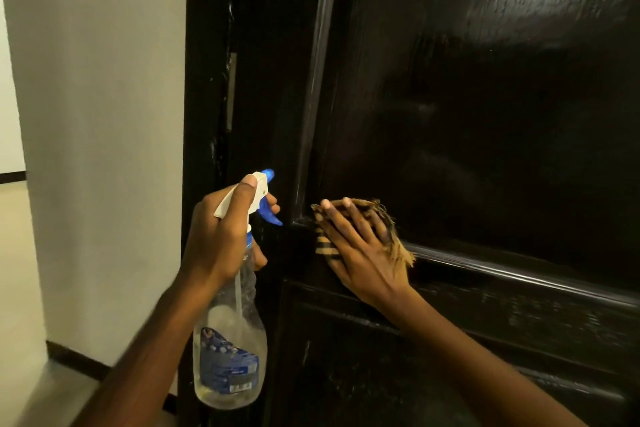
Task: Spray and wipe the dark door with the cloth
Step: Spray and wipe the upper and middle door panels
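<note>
Black gloss paint covered the door [485,114], by which most of the view was filled. Light was reflected in streaks from its large upper panel. A raised moulding was seen along that panel's left and lower edges, with a rail and another panel below.

To the left, a pale wall [104,114] was seen, with a dark skirting strip [76,357] at its foot.

A clear plastic spray bottle [230,350] with a blue label was held upright just in front of the door's left side, apart from the wood, its white head pointed toward the door. Its neck was gripped by the left hand [221,236], whose fingers were curled round it. The thumb was laid along the white head and a finger was hooked over the blue trigger [272,215].

The right hand [360,253] was laid flat against the door at the lower left corner of the upper panel, its fingers straight and slightly spread, with nothing gripped. Under that palm the cloth [325,247], striped tan and dark with a frayed edge, was pressed against the moulding and was shown only round the hand's edges.
</note>
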